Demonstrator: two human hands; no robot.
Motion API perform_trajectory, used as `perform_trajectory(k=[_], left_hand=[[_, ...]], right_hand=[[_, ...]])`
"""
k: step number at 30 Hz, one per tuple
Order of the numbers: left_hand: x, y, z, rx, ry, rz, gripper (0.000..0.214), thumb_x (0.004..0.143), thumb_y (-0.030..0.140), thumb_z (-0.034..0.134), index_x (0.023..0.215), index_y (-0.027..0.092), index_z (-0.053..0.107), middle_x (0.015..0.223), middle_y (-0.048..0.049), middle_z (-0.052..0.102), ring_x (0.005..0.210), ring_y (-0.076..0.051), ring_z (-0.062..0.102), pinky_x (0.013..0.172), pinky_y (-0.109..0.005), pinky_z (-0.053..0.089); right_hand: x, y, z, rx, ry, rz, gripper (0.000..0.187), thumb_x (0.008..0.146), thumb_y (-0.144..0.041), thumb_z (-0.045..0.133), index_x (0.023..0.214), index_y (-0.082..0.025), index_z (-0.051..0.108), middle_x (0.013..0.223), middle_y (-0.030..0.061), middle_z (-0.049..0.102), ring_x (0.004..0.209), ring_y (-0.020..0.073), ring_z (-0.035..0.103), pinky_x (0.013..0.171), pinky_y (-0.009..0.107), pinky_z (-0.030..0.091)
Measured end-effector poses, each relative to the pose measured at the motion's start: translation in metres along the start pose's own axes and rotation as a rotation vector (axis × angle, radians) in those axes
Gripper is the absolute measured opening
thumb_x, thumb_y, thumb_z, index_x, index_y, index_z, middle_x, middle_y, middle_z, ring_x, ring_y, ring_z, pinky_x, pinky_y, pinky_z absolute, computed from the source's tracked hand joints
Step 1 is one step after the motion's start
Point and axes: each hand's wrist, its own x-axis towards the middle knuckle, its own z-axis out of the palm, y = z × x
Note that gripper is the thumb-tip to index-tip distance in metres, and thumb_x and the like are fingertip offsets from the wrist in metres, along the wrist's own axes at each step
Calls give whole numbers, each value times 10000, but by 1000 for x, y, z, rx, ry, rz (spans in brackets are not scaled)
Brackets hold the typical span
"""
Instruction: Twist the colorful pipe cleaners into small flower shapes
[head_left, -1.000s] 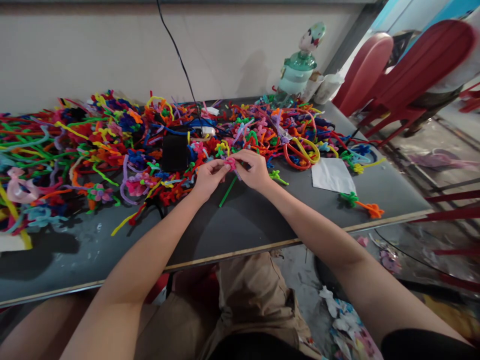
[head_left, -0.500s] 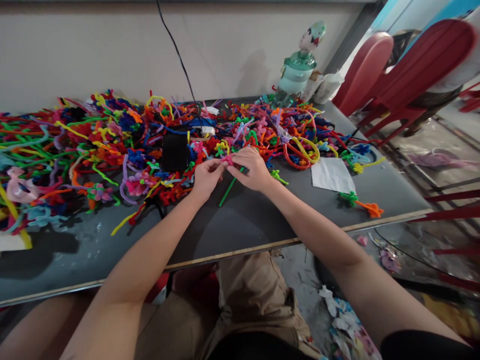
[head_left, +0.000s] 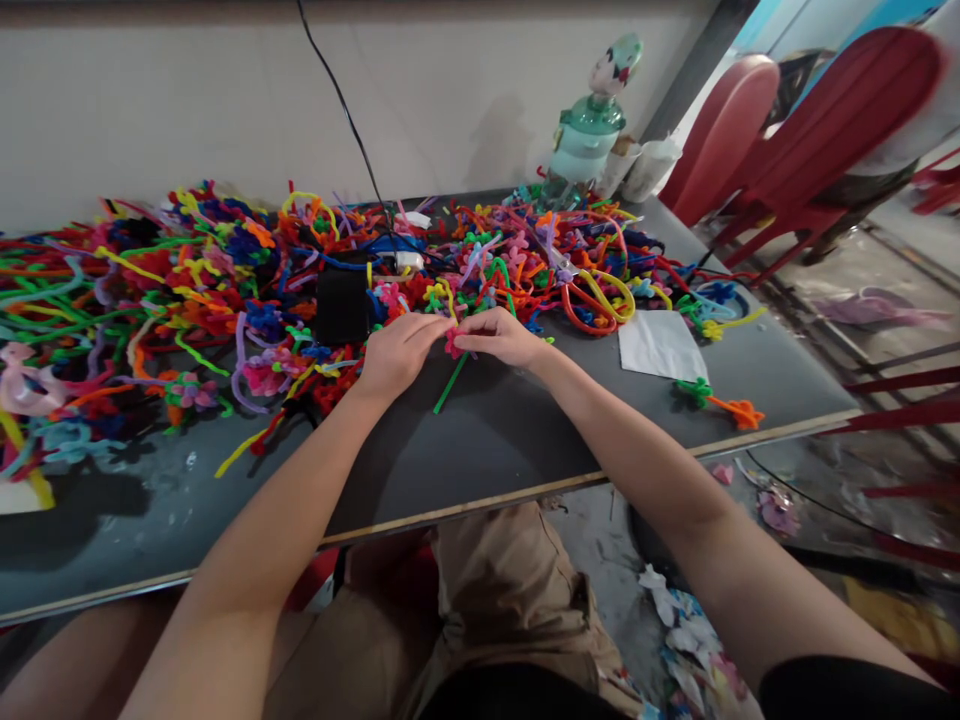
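Observation:
Between my two hands is a small pink pipe-cleaner flower [head_left: 454, 343], pinched by the fingertips from both sides. My left hand [head_left: 401, 350] is closed on its left edge, back of the hand upward. From the right, my right hand [head_left: 499, 338] grips it with thumb and fingers. A straight green pipe cleaner [head_left: 450, 384] slants down toward me from below the flower; whether it joins the flower is hidden. Just beyond my fingers lies a heap of coloured pipe cleaners and flowers [head_left: 225, 260].
Scissors with red and yellow handles [head_left: 616, 300] lie right of my hands, near a white paper sheet [head_left: 660, 345]. A green and orange pipe-cleaner piece [head_left: 739, 412] lies by the right edge. A green bottle [head_left: 585, 150] and paper cups [head_left: 651, 168] stand at the back; red chairs [head_left: 724, 135] are beyond.
My left hand has turned over more, its back now upward. My right hand has shifted its grip and lowered its fingers, and the pink flower shows more plainly between them.

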Motion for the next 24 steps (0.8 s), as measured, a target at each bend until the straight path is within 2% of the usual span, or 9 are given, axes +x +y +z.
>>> perform_trajectory(k=[6, 11, 14, 19, 24], left_hand=[[1, 4, 1, -17, 11, -12, 330, 951, 448, 500, 913, 233, 747, 915, -72, 752, 894, -183, 691, 861, -312, 534], [3, 6, -7, -17, -57, -21, 268, 939, 402, 508, 888, 254, 725, 935, -53, 724, 919, -176, 666, 829, -280, 507], [3, 5, -7, 35, -86, -2, 268, 940, 377, 496, 903, 237, 720, 904, -57, 707, 876, -173, 662, 749, -260, 492], [3, 0, 1, 138, -155, 75, 288, 966, 304, 429, 909, 236, 703, 904, -56, 715, 892, -169, 658, 693, -236, 471], [2, -2, 7, 155, -121, 83, 311, 992, 320, 393, 939, 208, 678, 960, -80, 714, 916, -182, 653, 725, -259, 494]], right_hand=[[0, -3, -1, 85, -91, 35, 359, 761, -509, 713, 717, -153, 710, 692, 13, 682, 643, 102, 575, 632, 241, 462], [0, -3, -7, 107, -159, 58, 327, 778, -472, 715, 719, -151, 696, 687, 10, 667, 658, 104, 581, 685, 254, 483], [0, 0, -10, 96, -169, 65, 263, 784, -403, 712, 723, -147, 700, 686, 8, 671, 654, 101, 584, 679, 247, 483], [4, 6, -4, 94, -55, 84, 157, 739, -297, 696, 686, -150, 710, 653, -1, 677, 631, 98, 588, 684, 252, 500], [4, 7, 6, 74, 87, 78, 140, 711, -267, 678, 634, -156, 714, 592, -14, 657, 573, 87, 557, 630, 238, 477]])
